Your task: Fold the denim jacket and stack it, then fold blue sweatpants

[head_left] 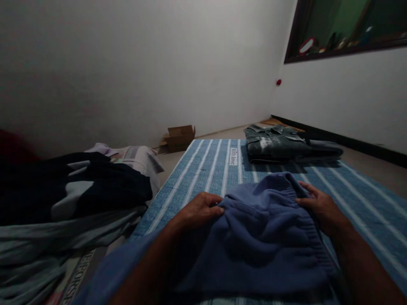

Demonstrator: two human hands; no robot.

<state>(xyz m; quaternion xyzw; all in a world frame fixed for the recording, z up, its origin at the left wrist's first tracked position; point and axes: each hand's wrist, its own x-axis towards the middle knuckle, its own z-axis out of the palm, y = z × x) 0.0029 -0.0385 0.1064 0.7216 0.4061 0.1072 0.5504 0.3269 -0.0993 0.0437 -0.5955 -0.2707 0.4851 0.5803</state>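
Note:
Blue pants (pixel 260 237) with a gathered elastic waistband lie across the striped table cover (pixel 203 169), the waistband to the right. My left hand (pixel 202 207) pinches the cloth at the far edge, thumb and fingers closed on it. At the far end of the waistband, my right hand (pixel 321 207) grips the elastic between thumb and fingers. The cloth between the hands is wrinkled. One end of the pants runs off to the lower left, partly behind my left forearm.
Folded dark green clothing (pixel 276 144) sits at the far right of the cover. On the left lies a heap of clothes, with a navy garment (pixel 108 182) above a grey one (pixel 38 254). A cardboard box (pixel 179 137) stands by the wall.

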